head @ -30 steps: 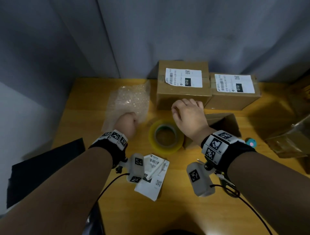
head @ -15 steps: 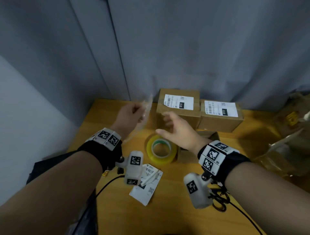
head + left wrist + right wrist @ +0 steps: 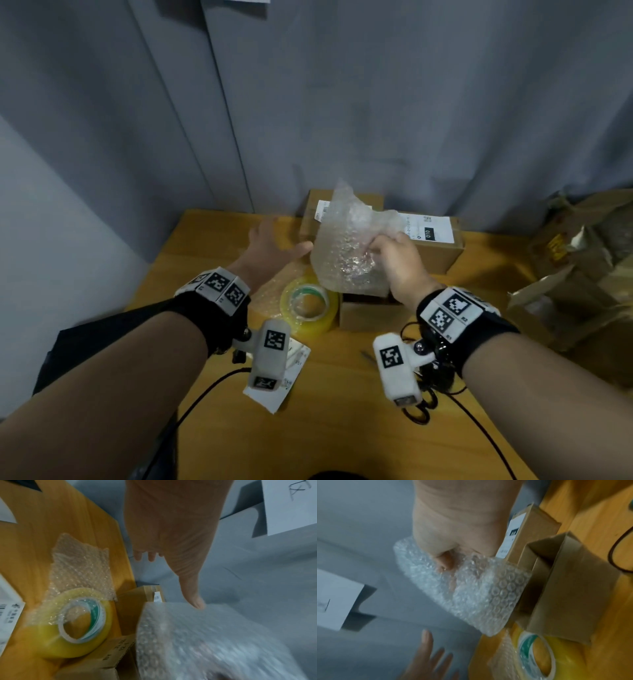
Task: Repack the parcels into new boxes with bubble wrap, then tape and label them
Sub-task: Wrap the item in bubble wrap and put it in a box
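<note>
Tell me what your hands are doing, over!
Right hand grips the bubble wrap sheet, held up above the open box. Left hand open beside it, holding nothing. Tape roll sits beside the box, not blocking.

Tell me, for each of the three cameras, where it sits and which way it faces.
Head: worn on the head, facing forward and down at the wooden table; shows both forearms, the left hand open and the right hand gripping a bubble wrap sheet.
Left wrist: looks along the left palm toward the grey curtain.
Right wrist: looks along the right hand, fingers in the wrap, toward the open cardboard box.
Shared: all three show the yellow tape roll and the held wrap.
</note>
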Available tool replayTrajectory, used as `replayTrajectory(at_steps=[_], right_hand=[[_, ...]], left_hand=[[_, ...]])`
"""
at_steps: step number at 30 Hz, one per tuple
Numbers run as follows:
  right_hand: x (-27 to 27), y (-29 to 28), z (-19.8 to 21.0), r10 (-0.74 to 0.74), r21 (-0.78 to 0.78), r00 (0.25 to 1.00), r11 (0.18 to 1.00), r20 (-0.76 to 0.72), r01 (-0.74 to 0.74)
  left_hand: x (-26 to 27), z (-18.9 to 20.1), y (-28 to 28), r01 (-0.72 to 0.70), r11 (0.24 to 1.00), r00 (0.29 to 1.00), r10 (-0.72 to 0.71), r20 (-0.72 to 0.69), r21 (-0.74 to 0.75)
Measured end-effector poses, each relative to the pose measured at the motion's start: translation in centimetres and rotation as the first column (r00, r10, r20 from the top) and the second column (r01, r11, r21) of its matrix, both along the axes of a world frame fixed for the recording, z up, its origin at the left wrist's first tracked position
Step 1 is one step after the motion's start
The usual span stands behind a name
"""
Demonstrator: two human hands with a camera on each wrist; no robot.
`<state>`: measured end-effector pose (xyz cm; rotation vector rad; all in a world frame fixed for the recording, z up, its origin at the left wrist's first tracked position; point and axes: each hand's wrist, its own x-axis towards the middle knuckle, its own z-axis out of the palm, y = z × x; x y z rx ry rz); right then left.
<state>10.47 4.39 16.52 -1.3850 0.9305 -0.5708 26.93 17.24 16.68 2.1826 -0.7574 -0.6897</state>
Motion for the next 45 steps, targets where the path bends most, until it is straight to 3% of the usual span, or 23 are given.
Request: replayTrajectory(at_steps=[2,6,8,11,13,17,21,23,24,25,26,27,28,29,31,32,34,38,40,43,45], right_hand=[[-1.5,-1.1,0.3,-0.098,0.109,0.994,0.990,0.051,0.092],[-4.5,-3.1,1.4,-0.148,0.207,0.978,0.972,0.148,0.116],[-6.2,-3.9,2.1,-0.134,0.208,0.977,0.973,0.166,0.098],[-8.4,-4.8,2.4,-0.077,0.172,0.979,0.984,0.188,0.044],[-9.7,-5.4,2.1,-0.093,0.100,0.985,0.992,0.142,0.079],[-12.0,-6.5,0.5,-0.197,-0.126,0.980,0.973,-0.037,0.191],[-12.7,-6.3,-1.2,-0.133,-0.086,0.991,0.987,-0.008,0.132],[-12.5,-6.0,-1.6,-0.110,-0.021,0.994,0.994,-0.001,0.110],[-12.2,-5.9,-1.7,-0.124,0.013,0.992,0.992,0.019,0.124],[-11.9,-5.7,-1.8,-0.152,0.073,0.987,0.986,0.056,0.148],[-11.6,-5.5,-1.8,-0.183,0.163,0.978,0.973,0.102,0.165],[-11.3,-5.2,-1.9,-0.201,0.272,0.968,0.950,0.151,0.155],[-10.8,-4.8,-1.9,-0.197,0.355,0.966,0.926,0.167,0.127],[-10.5,-4.5,-1.9,-0.160,0.400,0.975,0.913,0.157,0.086],[-9.8,-3.9,-2.0,-0.008,0.351,0.999,0.936,0.051,-0.010],[-9.4,-3.7,-1.9,0.070,0.297,0.997,0.953,-0.015,-0.062],[-9.1,-3.8,-2.1,0.104,0.223,0.991,0.971,-0.083,-0.083],[-9.1,-5.5,-2.5,-0.118,0.271,0.990,0.958,0.072,0.095],[-8.9,-6.2,-2.7,-0.110,0.257,0.991,0.962,0.074,0.088],[-7.9,-6.4,-2.9,0.050,0.024,0.987,0.999,-0.154,-0.047],[-7.6,-6.1,-3.1,0.150,-0.125,0.912,0.969,-0.383,-0.212]], left_hand=[[-0.5,0.0,-0.2,0.041,0.997,0.998,-0.038,-0.056,0.059],[-2.5,0.7,-2.0,0.145,0.983,0.959,-0.167,-0.231,-0.109],[-3.6,0.6,-3.6,0.218,0.950,0.915,-0.279,-0.292,-0.225],[-5.7,0.9,-5.2,0.320,0.919,0.832,-0.389,-0.395,-0.231],[-7.0,1.1,-5.9,0.351,0.902,0.819,-0.426,-0.384,-0.252],[-9.0,1.1,-6.9,0.195,0.936,0.944,-0.260,-0.202,-0.295],[-9.3,0.3,-6.6,0.122,0.951,0.987,-0.147,-0.068,-0.284],[-9.5,0.1,-6.0,0.007,0.937,0.999,-0.024,-0.046,-0.348],[-9.6,-0.1,-5.8,-0.074,0.902,0.992,0.023,-0.125,-0.426],[-9.7,-0.2,-5.6,-0.163,0.851,0.956,0.011,-0.293,-0.500],[-9.9,-0.2,-5.4,-0.243,0.812,0.881,-0.045,-0.472,-0.531],[-9.8,-0.4,-5.3,-0.292,0.805,0.795,-0.096,-0.599,-0.516],[-9.7,-0.6,-5.2,-0.267,0.845,0.758,-0.113,-0.642,-0.463],[-9.7,-0.8,-5.2,-0.188,0.893,0.769,-0.125,-0.627,-0.409],[-9.8,-1.0,-5.3,-0.010,0.950,0.899,-0.128,-0.419,-0.313],[-9.5,-1.2,-5.5,0.020,0.964,0.957,-0.096,-0.275,-0.265],[-8.8,-1.6,-5.8,0.012,0.971,0.993,-0.039,-0.108,-0.240],[-7.3,-1.6,-6.0,0.041,0.973,0.997,-0.057,-0.060,-0.229],[-6.4,-2.2,-6.1,0.119,0.977,0.991,-0.126,-0.033,-0.177],[-6.0,-3.1,-6.6,0.165,0.972,0.973,-0.188,-0.137,-0.165],[-6.3,-3.4,-6.9,0.214,0.968,0.970,-0.227,-0.086,-0.134]])
